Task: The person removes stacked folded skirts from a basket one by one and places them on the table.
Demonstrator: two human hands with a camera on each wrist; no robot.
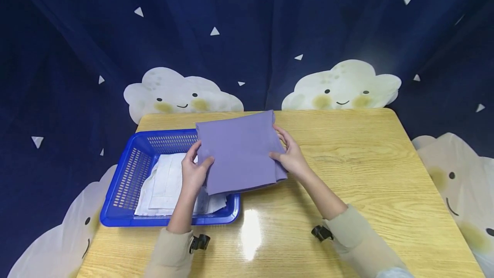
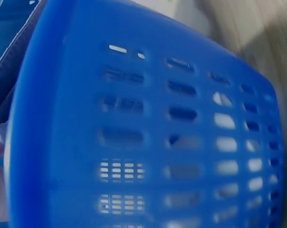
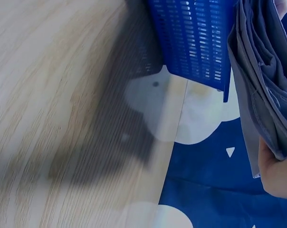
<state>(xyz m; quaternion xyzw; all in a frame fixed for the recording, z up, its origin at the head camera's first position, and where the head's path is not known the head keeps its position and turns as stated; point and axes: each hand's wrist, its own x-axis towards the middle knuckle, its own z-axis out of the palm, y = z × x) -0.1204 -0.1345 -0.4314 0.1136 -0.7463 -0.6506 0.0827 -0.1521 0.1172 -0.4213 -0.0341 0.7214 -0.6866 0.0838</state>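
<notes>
A folded purple cloth (image 1: 239, 153) is held between both hands, above the basket's right side and the table. My left hand (image 1: 194, 170) grips its left edge, thumb on top. At the right edge, my right hand (image 1: 293, 158) pinches it with the thumb on the upper face and the fingers behind. Stacked layers and stitched hems of the cloth (image 3: 262, 90) show in the right wrist view. Below the left hand, white folded cloths (image 1: 166, 183) lie in a blue plastic basket (image 1: 170, 222). The basket's slotted wall (image 2: 153, 156) fills most of the left wrist view.
The basket stands on the left part of a wooden table (image 1: 347, 153). A dark blue curtain (image 1: 247, 20) with smiling clouds hangs behind and beside the table. Black wrist devices (image 1: 200, 243) sit at both beige sleeves (image 1: 170, 252).
</notes>
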